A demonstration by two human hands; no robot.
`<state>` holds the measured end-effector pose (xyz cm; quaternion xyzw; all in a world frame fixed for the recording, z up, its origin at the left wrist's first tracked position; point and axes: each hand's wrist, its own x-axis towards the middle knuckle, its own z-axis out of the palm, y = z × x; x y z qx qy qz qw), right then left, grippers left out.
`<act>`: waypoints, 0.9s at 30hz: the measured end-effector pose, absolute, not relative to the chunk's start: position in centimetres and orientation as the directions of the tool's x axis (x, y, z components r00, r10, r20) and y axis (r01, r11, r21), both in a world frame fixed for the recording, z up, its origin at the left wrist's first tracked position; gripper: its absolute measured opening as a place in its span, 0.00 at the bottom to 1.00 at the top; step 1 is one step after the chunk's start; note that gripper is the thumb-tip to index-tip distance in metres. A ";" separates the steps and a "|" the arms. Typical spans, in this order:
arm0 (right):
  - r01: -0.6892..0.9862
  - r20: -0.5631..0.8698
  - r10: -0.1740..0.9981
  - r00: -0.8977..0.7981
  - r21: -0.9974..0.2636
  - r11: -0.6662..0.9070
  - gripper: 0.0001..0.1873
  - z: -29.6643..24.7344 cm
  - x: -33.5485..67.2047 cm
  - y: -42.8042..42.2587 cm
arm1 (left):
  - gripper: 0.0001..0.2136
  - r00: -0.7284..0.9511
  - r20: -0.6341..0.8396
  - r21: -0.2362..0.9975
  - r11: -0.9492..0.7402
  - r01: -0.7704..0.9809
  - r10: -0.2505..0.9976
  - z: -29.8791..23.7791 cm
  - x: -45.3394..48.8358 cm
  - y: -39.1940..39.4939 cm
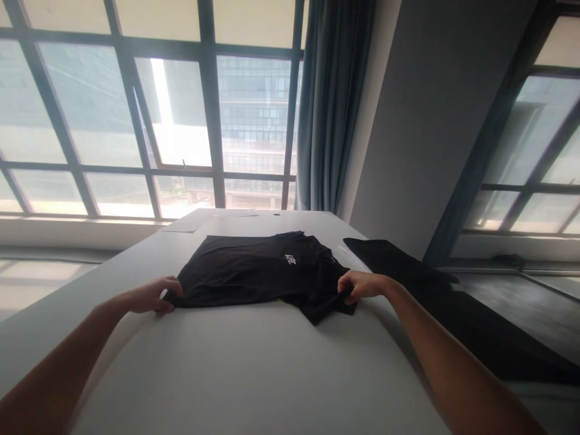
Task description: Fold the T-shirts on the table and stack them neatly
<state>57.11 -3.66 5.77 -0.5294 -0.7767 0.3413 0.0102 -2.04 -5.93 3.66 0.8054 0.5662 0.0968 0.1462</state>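
A black T-shirt (258,269) with a small white print lies spread on the white table (235,374), its near edge folded over. My left hand (156,295) is closed, pinching the shirt's near left corner. My right hand (360,285) is closed on the shirt's near right edge, by a sleeve that sticks out toward me. A sliver of yellow-green shows under the near edge.
Another black cloth (399,260) lies along the table's right edge and runs down toward me. Sheets of paper (185,226) and a small dark object (277,214) sit at the far end. Large windows and a blue curtain (326,109) stand behind the table.
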 end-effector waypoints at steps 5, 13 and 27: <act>0.693 -0.220 0.844 -0.489 -0.686 0.223 0.15 7.1 57.7 -4.9 | 0.25 0.392 -0.046 0.463 -0.328 0.823 0.919 4.8 -1.8 -6.5; 0.725 -0.461 0.753 -0.469 -0.689 0.030 0.20 10.1 59.6 -7.5 | 0.19 0.338 -0.213 0.564 -0.167 0.809 0.917 7.7 -1.4 -8.8; 0.882 0.142 0.980 0.138 -0.469 -0.056 0.30 3.1 55.9 1.0 | 0.46 -0.106 0.052 0.644 0.048 0.763 0.993 2.1 -2.5 -4.0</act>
